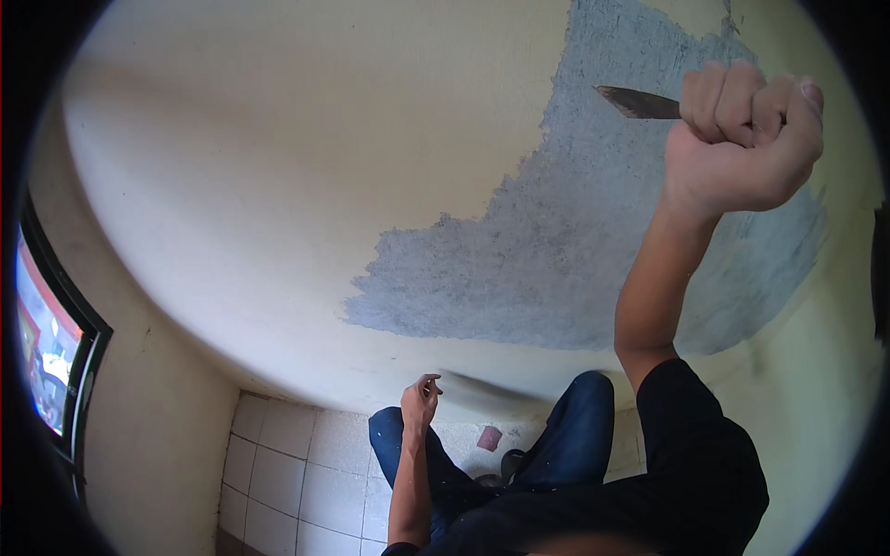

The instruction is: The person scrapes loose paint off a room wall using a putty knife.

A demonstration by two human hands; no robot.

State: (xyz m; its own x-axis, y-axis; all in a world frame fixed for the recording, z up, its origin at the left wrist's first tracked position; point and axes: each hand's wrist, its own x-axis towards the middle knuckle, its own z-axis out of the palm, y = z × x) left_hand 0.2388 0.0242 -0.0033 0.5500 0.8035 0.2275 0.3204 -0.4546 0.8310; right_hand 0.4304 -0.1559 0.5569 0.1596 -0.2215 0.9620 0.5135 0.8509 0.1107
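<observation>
My right hand (747, 135) is raised at the upper right, its fingers closed around the grip of a flat metal scraper (640, 103). The worn, slanted blade sticks out to the left; the handle is hidden in my fist. Behind it, a bare grey patch (507, 278) with ragged edges spreads across the cream-painted wall (334, 139). Whether the blade touches the wall, I cannot tell. My left hand (419, 402) hovers by my left knee, fingers loosely curled and apart, with nothing visible in it.
A small pink piece (489, 438) lies on the dusty floor between my legs. White floor tiles (277, 479) meet the wall at left. A dark-framed window (87, 347) stands at the far left. A dark object (880, 271) shows at the right rim.
</observation>
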